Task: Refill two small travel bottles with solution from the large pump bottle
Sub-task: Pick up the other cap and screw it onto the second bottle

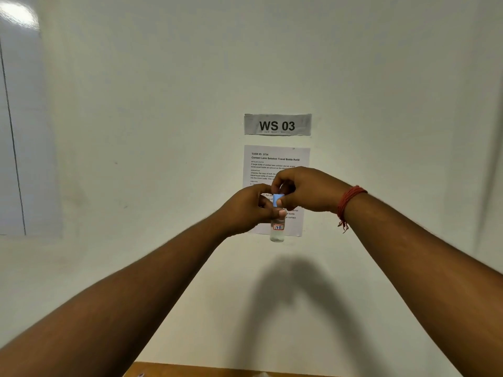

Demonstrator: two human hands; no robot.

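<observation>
A small clear travel bottle (pixel 277 232) is held up in the air in front of the wall. It bears a white label marked "17B" and has a little clear liquid at its bottom. My left hand (pixel 246 209) grips the bottle's upper body. My right hand (pixel 302 190) pinches the light blue cap (pixel 277 200) on top of the bottle. The second travel bottle and the large pump bottle are out of view.
A grey "WS 03" sign (pixel 277 125) and a printed task sheet (pixel 276 161) hang on the white wall behind my hands. A strip of wooden table edge (pixel 217 370) shows at the bottom. A red thread band (pixel 349 202) circles my right wrist.
</observation>
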